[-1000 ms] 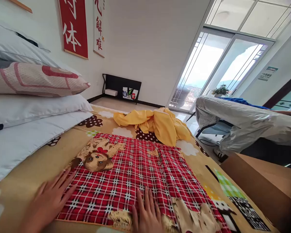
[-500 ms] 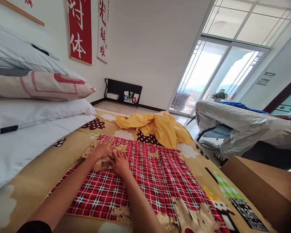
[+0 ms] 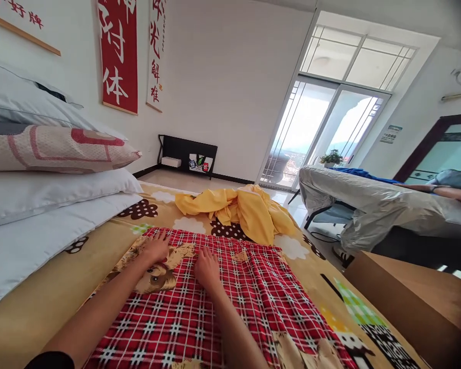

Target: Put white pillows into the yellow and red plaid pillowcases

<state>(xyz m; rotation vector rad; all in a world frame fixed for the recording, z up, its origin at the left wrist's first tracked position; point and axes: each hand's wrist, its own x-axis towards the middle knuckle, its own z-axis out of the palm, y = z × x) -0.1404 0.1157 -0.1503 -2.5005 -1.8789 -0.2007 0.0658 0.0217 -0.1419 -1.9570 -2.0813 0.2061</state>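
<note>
Pressing flat on the red plaid cloth (image 3: 215, 307), both palms down, fingers spread, gripping nothing: left hand (image 3: 156, 247) is lying over the dog print (image 3: 157, 274), right hand (image 3: 206, 266) just beside it. Yellow garment (image 3: 249, 210) is lying crumpled beyond the fingertips on the bed (image 3: 42, 287).

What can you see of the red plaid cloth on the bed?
The red plaid cloth looks like thin woven fabric, red with white and dark check lines and a brown dog print near its far left corner. It lies spread flat on the yellow patterned bedsheet, with slight ripples at right. The left hand and right hand press palm-down on its far part. The yellow garment lies beyond it.
</note>
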